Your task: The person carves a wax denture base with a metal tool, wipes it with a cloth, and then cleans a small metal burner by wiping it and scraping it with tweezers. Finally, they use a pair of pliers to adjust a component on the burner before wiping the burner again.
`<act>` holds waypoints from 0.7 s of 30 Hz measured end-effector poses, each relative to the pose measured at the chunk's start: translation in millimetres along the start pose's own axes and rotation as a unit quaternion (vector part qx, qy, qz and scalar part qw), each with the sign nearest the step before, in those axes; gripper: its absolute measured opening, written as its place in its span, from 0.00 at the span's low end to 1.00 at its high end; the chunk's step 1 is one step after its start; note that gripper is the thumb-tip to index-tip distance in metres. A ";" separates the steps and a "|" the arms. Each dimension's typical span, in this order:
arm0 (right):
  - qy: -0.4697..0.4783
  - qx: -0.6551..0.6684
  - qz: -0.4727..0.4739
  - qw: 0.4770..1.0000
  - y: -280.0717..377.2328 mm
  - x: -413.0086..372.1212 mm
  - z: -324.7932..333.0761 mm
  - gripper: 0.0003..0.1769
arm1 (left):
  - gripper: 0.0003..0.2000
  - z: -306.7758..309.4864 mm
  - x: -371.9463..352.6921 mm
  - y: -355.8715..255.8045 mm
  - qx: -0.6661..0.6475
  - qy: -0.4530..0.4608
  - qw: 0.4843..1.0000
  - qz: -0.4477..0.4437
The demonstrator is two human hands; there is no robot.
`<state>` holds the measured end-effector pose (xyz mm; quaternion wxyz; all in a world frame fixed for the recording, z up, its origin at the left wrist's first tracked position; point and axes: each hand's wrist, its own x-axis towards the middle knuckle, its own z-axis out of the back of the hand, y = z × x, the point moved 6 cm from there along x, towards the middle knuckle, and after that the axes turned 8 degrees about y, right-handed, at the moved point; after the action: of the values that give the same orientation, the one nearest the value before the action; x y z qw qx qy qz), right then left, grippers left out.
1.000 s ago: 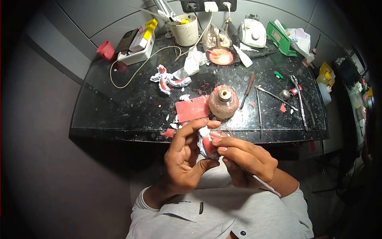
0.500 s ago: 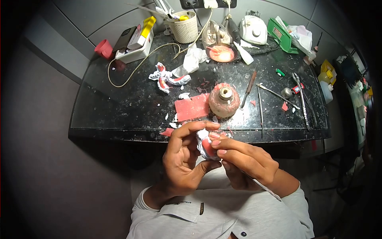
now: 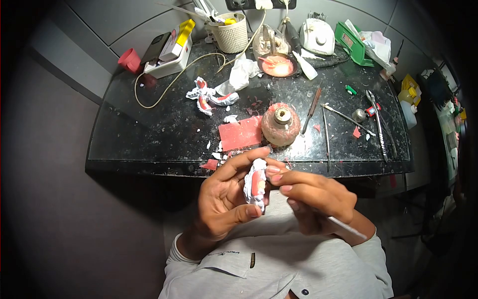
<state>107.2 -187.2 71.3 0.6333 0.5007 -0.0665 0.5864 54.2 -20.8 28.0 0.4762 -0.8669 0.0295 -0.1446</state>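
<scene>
A white plaster dental model (image 3: 249, 192) with pink wax and a few cream teeth stands tilted between the fingers and thumb of my left hand (image 3: 221, 199). Close to its right side is my right hand (image 3: 318, 199), index and middle fingertips by the teeth. A thin metal wax carver (image 3: 348, 228) is tucked in that hand, its handle sticking out toward the lower right and its tip hidden by the fingers. Just beyond my hands lie a pink wax sheet (image 3: 240, 134) and a wax-smeared spirit burner (image 3: 280, 127).
More plaster models with pink wax (image 3: 204, 97) lie at the left of the black bench (image 3: 154, 129). A wax knife (image 3: 312, 107), pliers-like tool (image 3: 377, 124) and slim instruments (image 3: 326, 139) lie at the right. Behind stand a wax pan (image 3: 284, 70), basket (image 3: 233, 37) and white control unit (image 3: 318, 39).
The dental model has been turned more upright, showing its teeth. My right fingers have moved off it a little to the right, and my left thumb has shifted down.
</scene>
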 end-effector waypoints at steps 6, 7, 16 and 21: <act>-0.015 0.056 -0.026 0.998 -7.3 8.5 6.7 0.05 | 0.43 12.1 -6.9 7.1 -0.108 0.069 0.992 -0.005; -0.002 0.066 -0.010 0.998 -7.7 9.2 5.6 0.04 | 0.43 10.3 -7.5 6.0 -0.114 0.049 0.992 0.008; 0.024 0.046 -0.012 0.999 -7.8 10.6 3.3 0.09 | 0.45 11.0 -10.6 5.7 -0.117 0.018 0.992 0.047; 0.017 0.041 -0.022 0.999 -9.2 10.6 2.2 0.10 | 0.45 11.6 -11.2 6.8 -0.118 0.024 0.992 0.041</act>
<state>119.0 -179.8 74.4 0.6259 0.5177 -0.0210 0.5830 47.3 -12.9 14.0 0.3752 -0.9114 0.0933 -0.1411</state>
